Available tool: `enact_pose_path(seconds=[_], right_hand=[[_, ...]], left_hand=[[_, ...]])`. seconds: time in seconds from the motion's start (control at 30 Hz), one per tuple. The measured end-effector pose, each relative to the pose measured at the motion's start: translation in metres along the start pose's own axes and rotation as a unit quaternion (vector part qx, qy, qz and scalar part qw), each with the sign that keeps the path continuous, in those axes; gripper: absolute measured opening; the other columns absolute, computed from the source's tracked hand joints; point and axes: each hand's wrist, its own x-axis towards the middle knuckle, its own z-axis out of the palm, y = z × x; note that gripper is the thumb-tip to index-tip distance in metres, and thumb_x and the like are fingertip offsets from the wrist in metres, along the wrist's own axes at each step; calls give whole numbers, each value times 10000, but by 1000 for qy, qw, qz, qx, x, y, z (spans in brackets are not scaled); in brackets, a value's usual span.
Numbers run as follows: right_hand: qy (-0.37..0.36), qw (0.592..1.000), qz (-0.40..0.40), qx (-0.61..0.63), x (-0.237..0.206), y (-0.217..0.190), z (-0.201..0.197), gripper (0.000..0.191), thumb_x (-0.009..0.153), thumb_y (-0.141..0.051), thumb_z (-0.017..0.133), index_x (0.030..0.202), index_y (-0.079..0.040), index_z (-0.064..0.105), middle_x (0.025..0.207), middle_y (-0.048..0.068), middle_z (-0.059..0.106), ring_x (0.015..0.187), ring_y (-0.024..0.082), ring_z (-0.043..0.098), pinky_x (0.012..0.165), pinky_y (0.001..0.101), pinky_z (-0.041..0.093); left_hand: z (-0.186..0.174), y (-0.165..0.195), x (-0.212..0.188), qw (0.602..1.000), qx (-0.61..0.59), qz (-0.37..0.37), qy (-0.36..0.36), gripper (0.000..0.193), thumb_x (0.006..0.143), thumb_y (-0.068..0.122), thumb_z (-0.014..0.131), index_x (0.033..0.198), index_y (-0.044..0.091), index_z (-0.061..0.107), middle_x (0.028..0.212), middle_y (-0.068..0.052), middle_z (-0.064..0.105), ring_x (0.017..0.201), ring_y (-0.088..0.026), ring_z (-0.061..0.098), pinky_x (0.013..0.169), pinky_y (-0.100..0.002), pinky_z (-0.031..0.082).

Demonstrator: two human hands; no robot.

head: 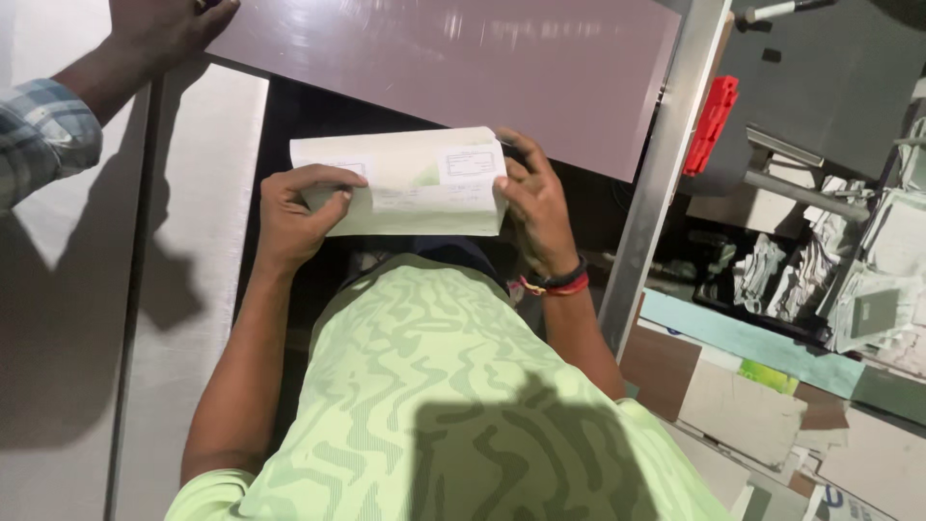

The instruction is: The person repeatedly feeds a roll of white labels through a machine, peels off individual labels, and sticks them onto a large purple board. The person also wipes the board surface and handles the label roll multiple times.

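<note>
Left hand and right hand are raised chest-high, fingers curled, pinching.

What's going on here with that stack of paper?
A person in a light green patterned shirt holds a stack of pale printed paper sheets with both hands: the left hand grips its left end, the right hand its right end. Just beyond lies a large mauve board. Another person's hand, in a plaid sleeve, rests on the board's far left corner.

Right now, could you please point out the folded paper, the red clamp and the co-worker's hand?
folded paper point(415, 183), head view, middle of the sheet
red clamp point(712, 123), head view, its body
co-worker's hand point(164, 29), head view, back of the hand
</note>
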Motion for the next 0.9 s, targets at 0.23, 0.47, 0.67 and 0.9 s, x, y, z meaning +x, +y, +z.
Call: enact_pose_path(seconds=[0.23, 0.47, 0.67, 0.9], right_hand=[[26, 995, 74, 62, 31, 12, 9, 560, 916, 19, 587, 1461, 12, 458, 1241, 170, 669, 1131, 212, 661, 1012, 339, 548], [57, 993, 99, -9, 63, 45, 11, 536, 884, 55, 539, 1418, 26, 505, 1174, 173, 672, 1009, 212, 678, 899, 331, 582], [76, 987, 120, -74, 81, 63, 22, 523, 868, 39, 534, 1391, 20, 530, 1136, 163, 689, 959, 206, 705, 847, 323, 606], [51, 991, 112, -57, 85, 70, 31, 514, 877, 54, 546, 1390, 30, 526, 1122, 171, 682, 950, 208, 700, 846, 327, 600]], left_hand=[[3, -23, 1, 998, 17, -29, 44, 207, 874, -17, 663, 1037, 32, 781, 1013, -71, 772, 968, -147, 710, 919, -299, 559], [2, -74, -1, 991, -66, -82, 77, 215, 866, -22, 653, 1046, 24, 761, 1063, -68, 760, 1059, -157, 689, 1000, -316, 512], [-6, -94, -9, 986, -87, -96, 106, 219, 855, 3, 659, 1052, 34, 750, 1078, -55, 737, 1049, -148, 664, 970, -305, 507], [-10, -95, -16, 978, -130, -93, 132, 514, 825, -8, 650, 1337, 41, 626, 1297, -91, 636, 1187, -179, 619, 1085, -334, 485]])
